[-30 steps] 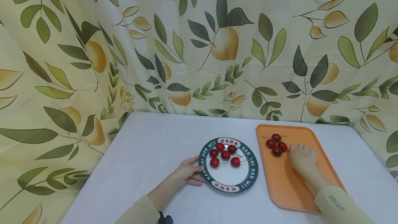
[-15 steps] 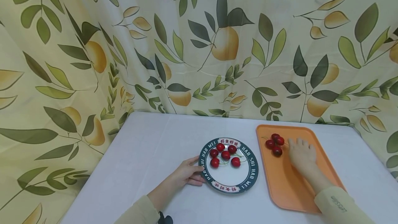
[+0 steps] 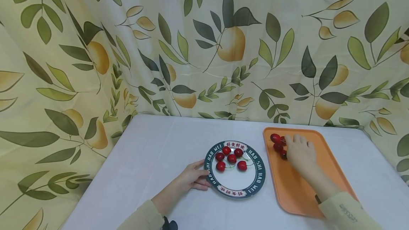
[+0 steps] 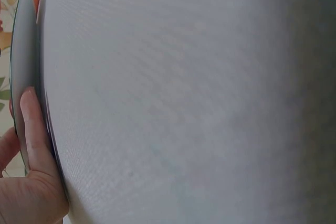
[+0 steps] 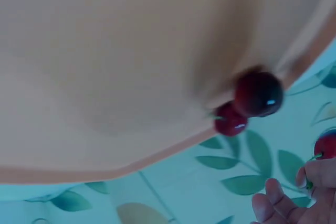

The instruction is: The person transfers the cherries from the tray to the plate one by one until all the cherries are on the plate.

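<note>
My left hand (image 3: 192, 176) grips the near-left rim of a round plate (image 3: 234, 187), thumb on top and fingers beneath; the left wrist view shows a finger under the plate (image 4: 23, 51). On this white plate with a dark green lettered rim lie several red cherries (image 3: 232, 159) with stems. Over the orange tray (image 3: 297, 196), my right hand (image 3: 301, 153) pinches one cherry (image 5: 326, 145) by its green stem, clearest in the right wrist view. In the head view that cherry (image 3: 275, 138) hangs left of the fingertips. Other dark cherries (image 3: 278, 147) sit beside it on the tray, partly hidden by the hand.
Plate and tray stand side by side on a table with a white cloth (image 3: 166, 144), a narrow gap between them. Behind the table hangs a curtain (image 3: 204, 63) printed with leaves and fruit. A small black object (image 3: 170, 225) shows by the left sleeve.
My right hand has taken one cherry by its stem and moved left with it over the other cherries. The left hand and the plate have stayed put.
</note>
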A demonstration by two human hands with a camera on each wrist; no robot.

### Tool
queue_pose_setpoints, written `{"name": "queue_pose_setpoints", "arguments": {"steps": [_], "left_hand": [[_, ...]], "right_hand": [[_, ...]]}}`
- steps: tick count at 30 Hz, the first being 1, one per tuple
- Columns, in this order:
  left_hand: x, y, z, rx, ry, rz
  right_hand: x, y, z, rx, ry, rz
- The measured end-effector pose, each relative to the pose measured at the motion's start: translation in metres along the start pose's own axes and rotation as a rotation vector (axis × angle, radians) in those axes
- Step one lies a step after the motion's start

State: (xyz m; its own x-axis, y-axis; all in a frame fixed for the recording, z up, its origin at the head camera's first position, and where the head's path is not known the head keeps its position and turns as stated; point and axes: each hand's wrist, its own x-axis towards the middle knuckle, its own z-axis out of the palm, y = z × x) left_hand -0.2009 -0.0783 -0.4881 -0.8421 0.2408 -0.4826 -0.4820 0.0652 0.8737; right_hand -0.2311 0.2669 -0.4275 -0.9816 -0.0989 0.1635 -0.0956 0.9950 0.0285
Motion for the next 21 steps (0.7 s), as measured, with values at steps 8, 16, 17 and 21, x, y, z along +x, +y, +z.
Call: {"name": "queue_pose_setpoints", "arguments": {"steps": [8, 16, 17, 21], "left_hand": [[0.002, -0.001, -0.001, -0.002, 0.0, 0.002], [0.001, 0.001, 0.001, 0.004, 0.013, -0.008], [0.001, 0.001, 0.001, 0.005, 0.014, -0.008], [0.0, 0.001, 0.001, 0.004, 0.014, -0.008]], "right_hand": [[-0.006, -0.031, -0.012, -0.02, 0.043, -0.066], [-0.012, -0.056, -0.01, -0.036, 0.044, -0.149], [-0.013, -0.059, -0.01, -0.033, 0.04, -0.154], [-0.018, -0.072, -0.008, -0.02, 0.025, -0.172]]}}
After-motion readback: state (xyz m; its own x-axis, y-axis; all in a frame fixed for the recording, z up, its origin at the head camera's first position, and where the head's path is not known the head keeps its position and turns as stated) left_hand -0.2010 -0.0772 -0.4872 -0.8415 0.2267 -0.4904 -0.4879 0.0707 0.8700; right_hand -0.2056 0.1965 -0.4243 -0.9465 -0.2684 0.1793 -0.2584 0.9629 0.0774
